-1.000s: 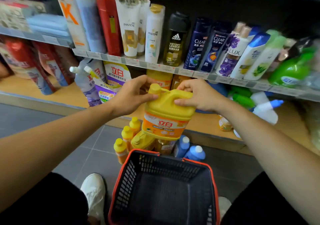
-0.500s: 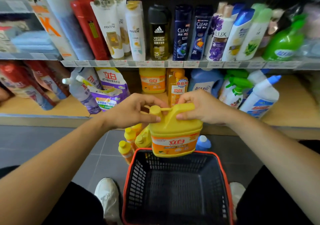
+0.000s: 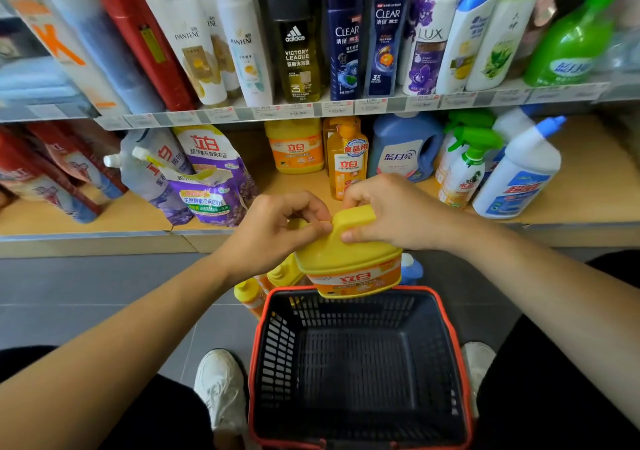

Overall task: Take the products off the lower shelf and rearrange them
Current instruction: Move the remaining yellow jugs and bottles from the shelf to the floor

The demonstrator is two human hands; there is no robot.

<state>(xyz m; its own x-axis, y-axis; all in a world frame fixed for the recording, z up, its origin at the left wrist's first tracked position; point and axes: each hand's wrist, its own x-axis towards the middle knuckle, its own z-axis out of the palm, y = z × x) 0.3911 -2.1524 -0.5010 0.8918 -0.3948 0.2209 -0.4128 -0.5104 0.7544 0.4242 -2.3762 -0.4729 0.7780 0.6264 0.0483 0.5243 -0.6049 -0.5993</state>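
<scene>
The squat yellow plastic detergent jug (image 3: 346, 252) is being banded by an orange label, its characters being printed in red on white. The black plastic shopping basket (image 3: 273, 345) is being patterned by rows of narrow slots and edged in red-orange. The soft purple-and-white refill pouch (image 3: 214, 159) is being decorated with a lavender print and red characters. The blue handled laundry bottle (image 3: 391, 138) is being fronted by a white label, and the white spray bottle (image 3: 460, 176) is being topped by a green trigger.
</scene>
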